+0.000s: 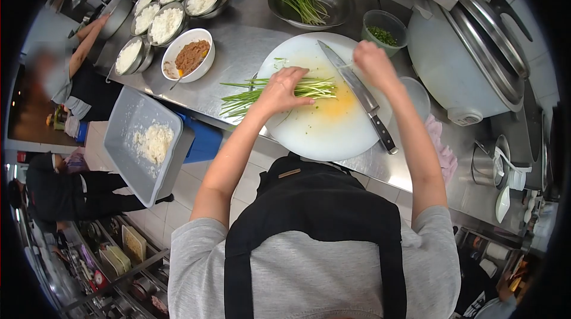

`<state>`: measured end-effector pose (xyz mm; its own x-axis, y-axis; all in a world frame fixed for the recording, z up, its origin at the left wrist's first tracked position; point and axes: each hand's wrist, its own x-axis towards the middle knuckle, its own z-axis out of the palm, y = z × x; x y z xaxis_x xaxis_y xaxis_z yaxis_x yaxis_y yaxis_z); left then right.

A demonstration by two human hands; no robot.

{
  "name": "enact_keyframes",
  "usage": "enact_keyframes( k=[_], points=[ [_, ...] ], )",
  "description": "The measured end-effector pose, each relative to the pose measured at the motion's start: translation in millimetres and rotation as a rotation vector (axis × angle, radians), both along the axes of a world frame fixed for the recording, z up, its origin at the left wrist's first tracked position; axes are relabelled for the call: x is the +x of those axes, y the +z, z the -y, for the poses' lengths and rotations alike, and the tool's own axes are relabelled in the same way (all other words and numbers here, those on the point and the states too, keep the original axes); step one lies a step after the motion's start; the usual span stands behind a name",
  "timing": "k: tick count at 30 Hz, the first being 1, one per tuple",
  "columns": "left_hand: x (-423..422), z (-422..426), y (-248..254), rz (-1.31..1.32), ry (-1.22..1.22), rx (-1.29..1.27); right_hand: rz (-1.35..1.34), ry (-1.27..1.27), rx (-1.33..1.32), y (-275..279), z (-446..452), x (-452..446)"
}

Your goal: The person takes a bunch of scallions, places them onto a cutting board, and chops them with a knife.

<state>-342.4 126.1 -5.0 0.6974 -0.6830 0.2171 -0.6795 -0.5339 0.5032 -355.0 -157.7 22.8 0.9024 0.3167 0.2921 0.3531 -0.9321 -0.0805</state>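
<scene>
My left hand [282, 90] lies over a bunch of thin spring onions [241, 97], holding it between thumb and fingers. The pale cut ends point right, and the green ends stick out past the left edge of the round white cutting board [333, 147]. My right hand [376, 63] is raised over the board's upper right edge, fingers closed. A thin pale strand seems to show at its fingertips, too small to make out. Between my hands a large kitchen knife [357, 87] lies flat on the board, its black handle toward me. Green bits and an orange stain mark the board.
Behind the board stand a metal bowl [285, 16] of long greens and a tub [395, 24] of chopped greens. Left are several bowls of rice [165, 26], a white bowl [202, 69] of brown filling and a grey bin [134, 158]. A rice cooker [443, 51] stands right. Two people work left.
</scene>
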Motion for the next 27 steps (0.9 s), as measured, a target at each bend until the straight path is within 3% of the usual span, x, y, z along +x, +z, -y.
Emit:
enact_keyframes(
  k=[5, 8, 10, 14, 17, 21, 23, 27],
  points=[
    [12.9, -30.0, 17.9, 0.004, 0.124, -0.080, 0.223, 0.039, 0.126, 78.1, 15.4, -21.0],
    [23.6, -54.3, 19.6, 0.025, 0.223, -0.179, 0.265, 0.185, 0.242, 83.6, -6.0, -22.5],
    [24.4, -68.1, 30.9, -0.085, 0.437, -0.279, 0.173, 0.266, 0.385, 59.1, -28.8, -16.8],
    [19.3, -85.3, 40.9, 0.009, 0.480, -0.291, -0.019, 0.317, 0.567, -14.3, -70.4, -9.7],
    [7.4, -85.5, 39.2, 0.014, 0.480, -0.247, -0.196, 0.205, 0.637, -41.1, -76.7, -18.5],
    [-3.6, -67.3, 31.0, 0.023, 0.312, -0.230, -0.154, 0.171, 0.570, -47.4, -55.5, -25.3],
    [-3.4, -50.7, 22.9, 0.078, 0.189, -0.217, -0.246, 0.083, 0.794, -40.5, -48.0, -22.4],
    [-0.2, -7.2, 12.5, 0.018, 0.090, -0.209, -0.362, -0.091, 0.667, -46.9, -41.6, -15.7]
  ],
)
